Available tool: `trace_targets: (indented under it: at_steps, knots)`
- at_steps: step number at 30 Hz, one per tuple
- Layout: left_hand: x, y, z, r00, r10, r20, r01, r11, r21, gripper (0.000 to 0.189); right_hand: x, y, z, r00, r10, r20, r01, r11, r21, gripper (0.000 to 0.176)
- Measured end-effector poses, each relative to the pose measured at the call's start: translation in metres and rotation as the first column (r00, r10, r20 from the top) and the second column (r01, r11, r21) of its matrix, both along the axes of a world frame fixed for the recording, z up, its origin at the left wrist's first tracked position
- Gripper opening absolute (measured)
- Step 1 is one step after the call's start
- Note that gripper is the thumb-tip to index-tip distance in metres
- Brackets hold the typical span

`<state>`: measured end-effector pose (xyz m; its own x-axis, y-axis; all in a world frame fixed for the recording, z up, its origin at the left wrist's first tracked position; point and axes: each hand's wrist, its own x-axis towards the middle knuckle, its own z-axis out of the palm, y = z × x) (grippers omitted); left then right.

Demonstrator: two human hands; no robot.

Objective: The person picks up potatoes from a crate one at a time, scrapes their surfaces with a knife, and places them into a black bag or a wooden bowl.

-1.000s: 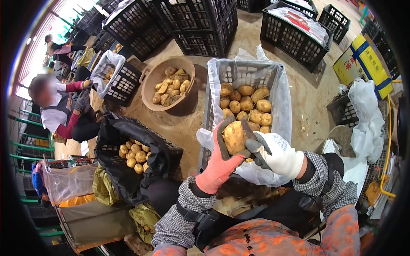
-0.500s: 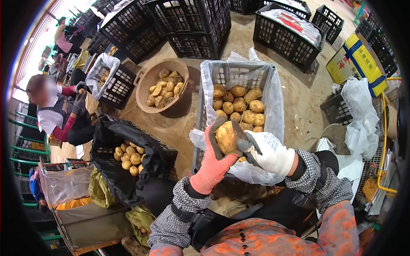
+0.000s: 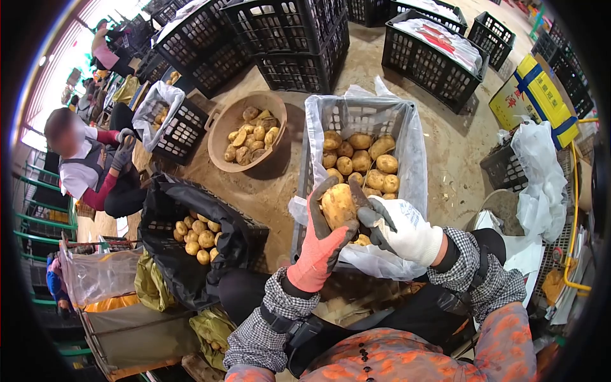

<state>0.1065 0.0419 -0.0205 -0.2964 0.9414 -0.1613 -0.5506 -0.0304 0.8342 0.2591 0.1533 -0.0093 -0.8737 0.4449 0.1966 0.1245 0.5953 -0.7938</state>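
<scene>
A large yellow-brown potato [image 3: 339, 206] sits in my left hand [image 3: 316, 245], which wears a pink glove with dark palm and fingers curled round it. My right hand [image 3: 405, 234], in a white glove with grey fingertips, has its fingers bent against the potato's right side. Both hands are over the near end of a black crate lined with clear plastic [image 3: 415, 149]. Inside that crate lie several potatoes [image 3: 360, 141]. To my left, a crate lined with black plastic [image 3: 167, 202] holds several smaller potatoes [image 3: 205, 239].
A brown basin [image 3: 219, 151] of dirty, rough potatoes stands beyond the black-lined crate. Stacked black crates [image 3: 289, 70] rise at the back. Another person [image 3: 95, 165] sits at the left with gloved hands together. At the right are a yellow box [image 3: 541, 95] and a round bucket [image 3: 505, 210].
The potato has turned slightly in my left hand, showing more of its face. My right fingers have shifted a little along its side. The view has moved slightly.
</scene>
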Motion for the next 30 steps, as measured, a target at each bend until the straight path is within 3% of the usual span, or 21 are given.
trace_targets:
  at_steps: [4, 6, 7, 8, 9, 10, 12, 14, 15, 16, 18, 19, 20, 21, 23, 24, 25, 26, 27, 28, 30]
  knots:
    - [-0.001, -0.001, -0.004, 0.990, -0.021, -0.138, 0.028, 0.999, 0.047, 0.072, 0.000, 0.000, -0.001, 0.999, -0.040, 0.016, 0.037, 0.981, 0.190, 0.026]
    - [-0.003, 0.001, 0.000, 0.994, -0.062, 0.088, 0.062, 0.998, 0.002, 0.073, -0.002, 0.005, 0.006, 0.997, 0.048, 0.052, -0.037, 0.981, -0.192, 0.030]
    - [-0.004, 0.002, -0.001, 0.995, -0.063, 0.081, 0.063, 0.998, 0.005, 0.073, -0.003, 0.005, 0.031, 0.986, 0.069, 0.150, 0.066, 0.663, -0.745, 0.039]
    - [-0.005, 0.001, -0.004, 0.974, -0.045, 0.223, 0.039, 0.999, 0.033, 0.072, -0.004, 0.005, 0.031, 0.987, 0.072, 0.144, 0.060, 0.665, -0.744, 0.039]
    - [-0.006, 0.000, -0.007, 0.931, -0.027, 0.363, 0.008, 0.998, 0.055, 0.071, -0.005, 0.005, 0.030, 0.991, 0.002, 0.137, 0.112, 0.561, -0.820, 0.042]
    - [-0.008, -0.001, -0.009, 0.932, -0.021, 0.362, 0.001, 0.999, 0.053, 0.071, -0.006, 0.004, 0.029, 0.987, -0.068, 0.142, 0.158, 0.442, -0.883, 0.046]
    - [-0.008, -0.001, -0.010, 0.914, -0.057, 0.402, 0.058, 0.998, 0.011, 0.071, -0.007, 0.005, 0.028, 0.985, -0.064, 0.157, 0.169, 0.460, -0.872, 0.044]
    - [-0.006, 0.003, 0.001, 0.922, -0.080, 0.378, 0.074, 0.997, 0.032, 0.069, -0.005, 0.005, 0.031, 0.981, 0.009, 0.193, 0.138, 0.665, -0.734, 0.040]
    - [-0.008, 0.002, 0.008, 0.976, -0.093, 0.198, 0.100, 0.995, -0.029, 0.068, -0.003, 0.006, 0.024, 0.994, 0.019, 0.103, 0.050, 0.781, -0.623, 0.034]
    - [-0.009, 0.002, 0.012, 0.993, -0.115, 0.011, 0.116, 0.989, -0.093, 0.066, -0.001, 0.007, 0.023, 0.994, 0.016, 0.105, 0.054, 0.778, -0.626, 0.034]
    - [-0.010, 0.000, 0.009, 0.994, -0.107, 0.031, 0.108, 0.994, -0.030, 0.063, -0.001, 0.012, 0.027, 0.962, 0.194, 0.191, -0.042, 0.798, -0.602, 0.029]
    - [-0.011, -0.001, 0.008, 0.990, -0.140, -0.008, 0.139, 0.989, -0.055, 0.064, 0.002, 0.010, 0.006, 0.982, 0.168, 0.081, -0.147, 0.965, -0.219, 0.027]
    - [-0.012, -0.002, 0.007, 0.984, -0.172, -0.045, 0.167, 0.983, -0.081, 0.064, 0.003, 0.010, 0.003, 0.982, 0.169, 0.083, -0.147, 0.964, -0.223, 0.027]
    - [-0.011, -0.001, 0.001, 0.985, -0.170, -0.044, 0.166, 0.983, -0.083, 0.064, 0.002, 0.011, 0.007, 0.979, 0.187, 0.077, -0.171, 0.970, -0.174, 0.028]
    - [-0.007, 0.001, -0.014, 0.976, -0.114, 0.186, 0.125, 0.991, -0.051, 0.053, -0.002, 0.008, 0.014, 0.977, 0.203, 0.070, -0.193, 0.973, -0.125, 0.029]
    - [-0.009, 0.002, -0.015, 0.977, -0.113, 0.183, 0.124, 0.991, -0.049, 0.053, -0.004, 0.005, 0.017, 0.993, 0.090, 0.077, -0.021, 0.771, -0.636, 0.033]
    - [-0.011, 0.004, -0.016, 0.938, -0.119, 0.326, 0.126, 0.992, -0.001, 0.047, -0.006, 0.002, 0.019, 0.990, 0.001, 0.144, 0.137, 0.310, -0.941, 0.038]
    - [-0.013, 0.004, -0.016, 0.879, -0.126, 0.461, 0.118, 0.992, 0.047, 0.042, -0.005, -0.001, 0.012, 0.990, 0.008, 0.143, 0.133, 0.313, -0.940, 0.038]
    - [-0.012, 0.004, -0.017, 0.838, -0.081, 0.539, 0.086, 0.996, 0.015, 0.040, -0.005, -0.002, 0.003, 1.000, 0.015, 0.009, -0.009, 0.876, -0.481, 0.043]
    - [-0.008, 0.004, -0.019, 0.838, -0.076, 0.540, 0.081, 0.997, 0.013, 0.040, -0.005, -0.004, -0.003, 0.990, 0.111, -0.087, -0.087, 0.965, 0.247, 0.048]
    - [0.004, 0.004, -0.022, 0.989, 0.065, 0.132, -0.059, 0.997, -0.046, 0.043, -0.005, -0.009, -0.005, 0.997, 0.035, 0.066, -0.047, 0.980, 0.193, 0.053]
